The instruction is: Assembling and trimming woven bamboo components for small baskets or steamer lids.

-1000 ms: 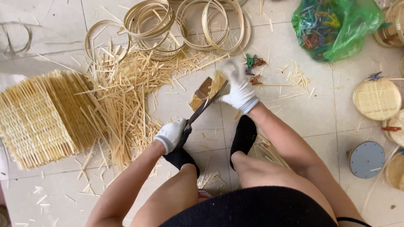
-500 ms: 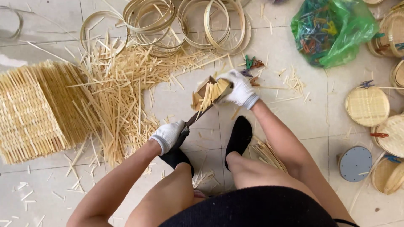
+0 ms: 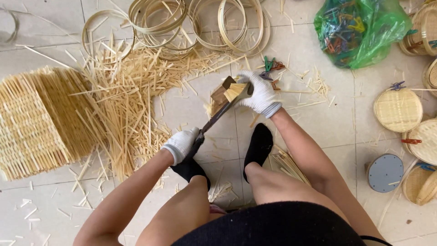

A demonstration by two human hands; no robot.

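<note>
Pale tiled floor (image 3: 191, 114) — grey grout lines, evenly lit.

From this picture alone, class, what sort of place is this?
Probably a bamboo craft workshop on a tiled floor: split strips lie scattered, bent hoops pile up, and woven round lids sit nearby.

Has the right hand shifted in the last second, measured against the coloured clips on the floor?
Barely. The right hand sits just below and left of the coloured clips, as it did before, gripping the bamboo piece. The camera itself shifted, so finer movement cannot be judged.
</note>
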